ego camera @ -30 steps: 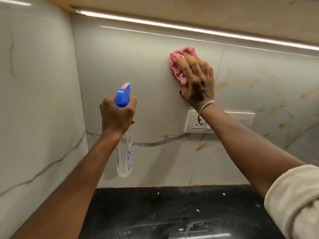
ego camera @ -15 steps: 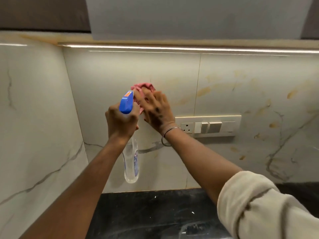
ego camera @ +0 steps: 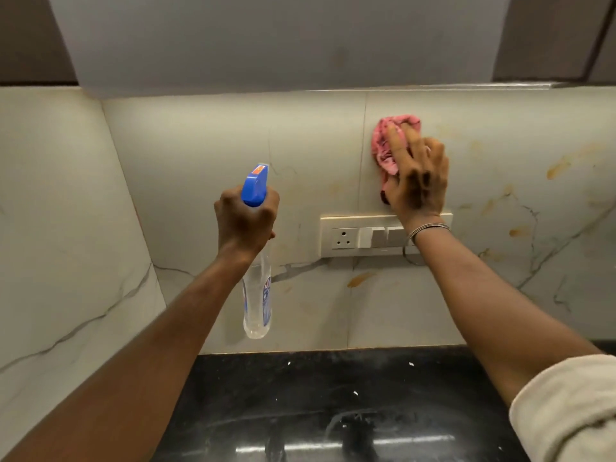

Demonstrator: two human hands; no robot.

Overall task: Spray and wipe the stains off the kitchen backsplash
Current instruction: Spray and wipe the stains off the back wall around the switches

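The pale marble backsplash (ego camera: 206, 155) carries orange-brown stains, one (ego camera: 557, 168) at the right and one (ego camera: 360, 279) below the switch plate. My right hand (ego camera: 418, 181) presses a crumpled pink cloth (ego camera: 386, 141) flat against the wall, just above the switch plate. My left hand (ego camera: 246, 221) holds a clear spray bottle (ego camera: 257, 295) with a blue trigger head (ego camera: 255, 185), upright, off the wall and left of the cloth.
A cream switch plate (ego camera: 343, 238) with a socket and rockers is set in the wall under my right hand. A black countertop (ego camera: 300, 395) runs along the bottom. A side wall (ego camera: 60, 228) closes the left. A cabinet (ego camera: 266, 41) overhangs above.
My right hand has swept the cloth from beside the spray bottle to the right and upward, above the switch plate. The left hand with the bottle has hardly moved. The view has tilted up.
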